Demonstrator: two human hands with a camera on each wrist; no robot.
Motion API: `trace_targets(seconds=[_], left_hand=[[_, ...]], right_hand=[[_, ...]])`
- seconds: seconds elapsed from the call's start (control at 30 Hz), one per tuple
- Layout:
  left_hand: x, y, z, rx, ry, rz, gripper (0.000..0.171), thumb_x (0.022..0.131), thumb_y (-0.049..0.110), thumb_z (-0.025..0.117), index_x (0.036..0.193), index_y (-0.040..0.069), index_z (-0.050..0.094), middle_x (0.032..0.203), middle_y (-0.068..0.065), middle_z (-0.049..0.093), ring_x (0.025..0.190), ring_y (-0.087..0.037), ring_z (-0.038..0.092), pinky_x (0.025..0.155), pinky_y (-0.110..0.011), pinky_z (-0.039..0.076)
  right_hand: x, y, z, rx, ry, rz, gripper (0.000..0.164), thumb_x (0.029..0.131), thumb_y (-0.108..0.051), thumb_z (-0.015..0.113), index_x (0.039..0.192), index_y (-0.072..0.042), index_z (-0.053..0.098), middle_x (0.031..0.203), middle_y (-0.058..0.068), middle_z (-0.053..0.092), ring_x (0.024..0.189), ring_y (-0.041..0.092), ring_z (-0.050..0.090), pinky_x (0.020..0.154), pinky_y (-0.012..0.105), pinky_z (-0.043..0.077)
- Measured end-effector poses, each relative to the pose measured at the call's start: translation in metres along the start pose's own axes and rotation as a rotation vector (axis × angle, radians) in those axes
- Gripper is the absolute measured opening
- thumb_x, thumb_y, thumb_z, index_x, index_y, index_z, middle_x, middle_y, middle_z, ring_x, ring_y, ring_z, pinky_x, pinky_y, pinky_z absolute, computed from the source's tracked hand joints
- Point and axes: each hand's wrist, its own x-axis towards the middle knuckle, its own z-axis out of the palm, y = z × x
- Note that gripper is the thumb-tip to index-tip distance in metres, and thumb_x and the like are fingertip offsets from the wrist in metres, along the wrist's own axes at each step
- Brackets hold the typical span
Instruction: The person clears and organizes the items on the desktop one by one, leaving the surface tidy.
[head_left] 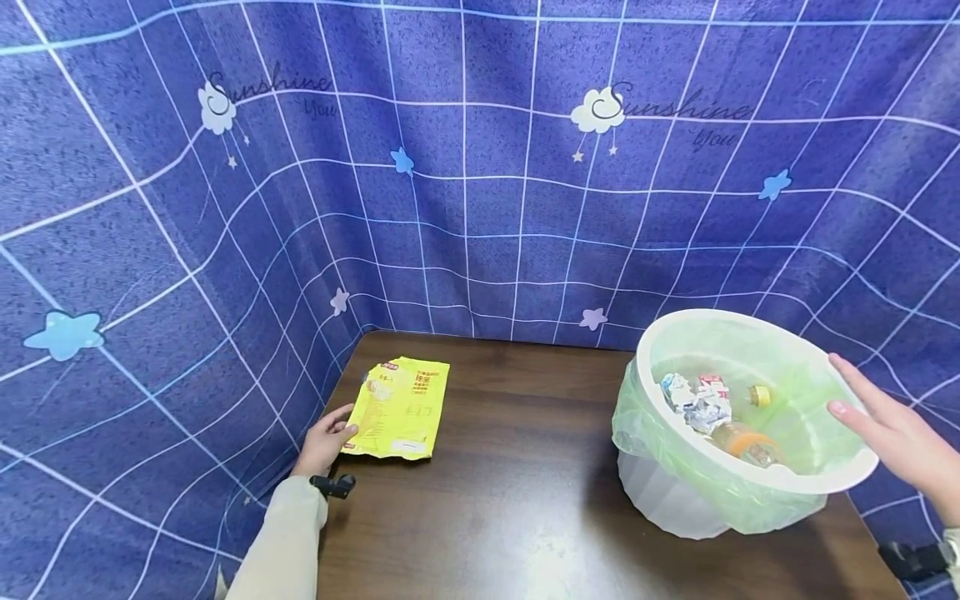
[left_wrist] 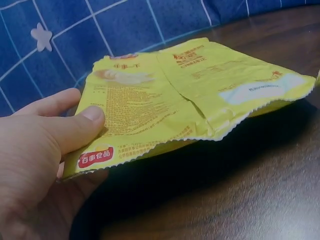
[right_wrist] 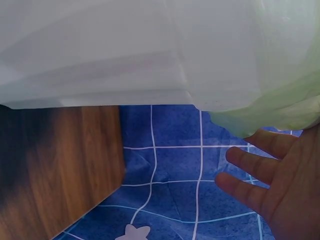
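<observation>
At the left of the table my left hand (head_left: pixel 327 436) pinches the near-left corner of a flat yellow food packet (head_left: pixel 401 408), thumb on top. The left wrist view shows the packet (left_wrist: pixel 150 105) raised off the wood at its near edge, with a crease down its middle. On the right, my right hand (head_left: pixel 892 425) is at the rim of a white trash bin (head_left: pixel 667 492) lined with a pale green bag (head_left: pixel 637 417). In the right wrist view its fingers (right_wrist: pixel 250 165) are spread and fairly straight beside the liner; whether they touch it I cannot tell.
Inside the bin lie a plastic bottle (head_left: pixel 746 443) with an orange band, a yellow cap (head_left: pixel 760 396) and crumpled wrappers (head_left: pixel 705 411). A brown wooden table (head_left: pixel 525 467) lies between packet and bin. Blue grid-patterned cloth (head_left: pixel 495 183) hangs behind and at the sides.
</observation>
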Motion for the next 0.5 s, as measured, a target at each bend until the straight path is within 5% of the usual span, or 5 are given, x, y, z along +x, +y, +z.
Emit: trace_targets(seconds=[0.27,0.5], left_hand=[[0.001,0.011,0.007,0.137,-0.136,0.012,0.049,0.089,0.004,0.057,0.136,0.01,0.044,0.127,-0.021,0.048,0.103,-0.026,0.049,0.072,-0.026,0.049],[-0.004,0.019,0.015,0.111,-0.263,-0.041,0.052,0.092,-0.002,0.045,0.141,0.009,0.035,0.141,-0.02,0.029,0.106,-0.031,0.042,0.075,-0.031,0.047]], right_hand=[[0.001,0.001,0.0,0.012,0.01,-0.029,0.063,0.095,-0.01,0.045,0.148,-0.021,0.013,0.148,-0.013,0.014,0.11,-0.021,0.018,0.085,-0.003,0.008],[0.001,0.001,0.0,0.011,0.002,-0.014,0.063,0.095,-0.012,0.045,0.148,-0.022,0.012,0.15,0.007,0.015,0.109,-0.021,0.018,0.084,-0.004,0.008]])
